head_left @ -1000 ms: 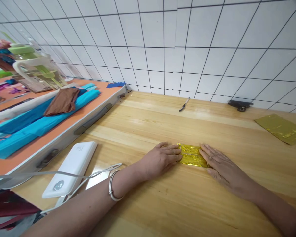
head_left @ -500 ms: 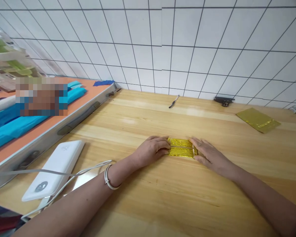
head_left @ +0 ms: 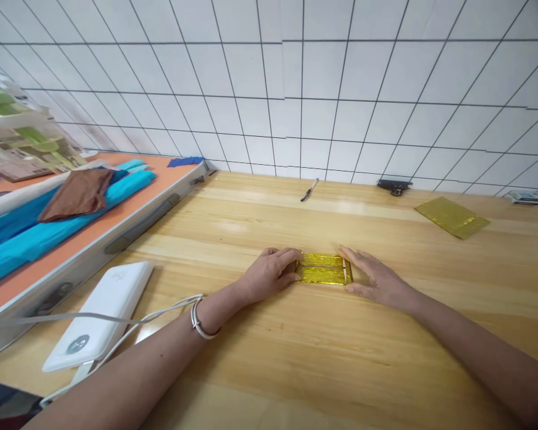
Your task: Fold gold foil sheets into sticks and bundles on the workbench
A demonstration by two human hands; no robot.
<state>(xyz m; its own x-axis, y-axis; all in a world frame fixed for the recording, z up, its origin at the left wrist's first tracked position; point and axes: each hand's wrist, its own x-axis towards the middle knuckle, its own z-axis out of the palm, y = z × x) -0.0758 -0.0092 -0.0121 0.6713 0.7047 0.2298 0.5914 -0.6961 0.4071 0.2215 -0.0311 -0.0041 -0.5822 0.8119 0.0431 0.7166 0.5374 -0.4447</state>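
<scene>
Head view: the folded gold foil [head_left: 323, 275] lies flat on the wooden counter [head_left: 269, 364], between the two hands, with a lengthwise seam along its middle and a narrow pale strip near its right end. The left hand [head_left: 264, 278] has its fingers curled over the left end, thumb toward the near corner; I cannot tell whether the grip pinches the foil or only rests on it. The right hand [head_left: 381, 283] has its grip spread wide, fingers by the far right corner and thumb by the near one, framing that end rather than closing on it.

Thin foil like this probably creases at a touch, so light, even pressure from the left should steady it. On the right, finger and thumb would do best working both corners together, so the end stays square and the seam straight. Any smoothing is better done along the seam than across it. The white cable [head_left: 179, 304] runs close to the left wrist, so that forearm should move gently.
</scene>
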